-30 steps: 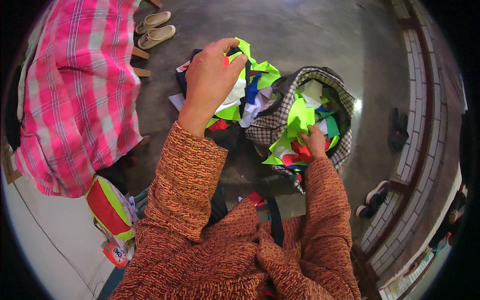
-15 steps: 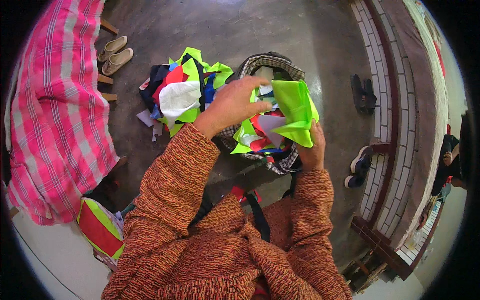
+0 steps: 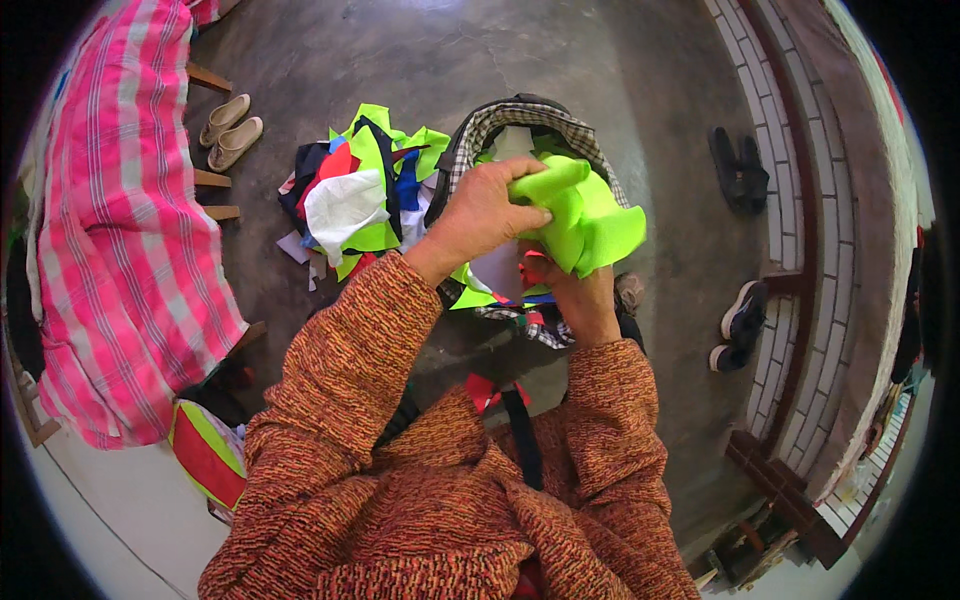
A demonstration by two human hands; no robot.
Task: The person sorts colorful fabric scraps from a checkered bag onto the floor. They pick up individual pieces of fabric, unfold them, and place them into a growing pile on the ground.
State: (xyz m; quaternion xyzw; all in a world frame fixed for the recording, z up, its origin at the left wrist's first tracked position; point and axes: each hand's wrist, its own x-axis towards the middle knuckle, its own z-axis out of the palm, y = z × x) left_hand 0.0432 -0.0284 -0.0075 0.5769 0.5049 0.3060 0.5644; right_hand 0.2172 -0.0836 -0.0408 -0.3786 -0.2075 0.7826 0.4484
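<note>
Left hand (image 3: 487, 210) shifted onto neon green cloth (image 3: 585, 215); both hands clamped on it, right hand (image 3: 577, 295) beneath.

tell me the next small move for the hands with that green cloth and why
Probably lift the bright green cloth clear of the checked bag and carry it left to the pile of scraps on the floor. Both the left hand and the right hand have a grip on it above the open bag, and other green pieces already lie in that pile.
</note>
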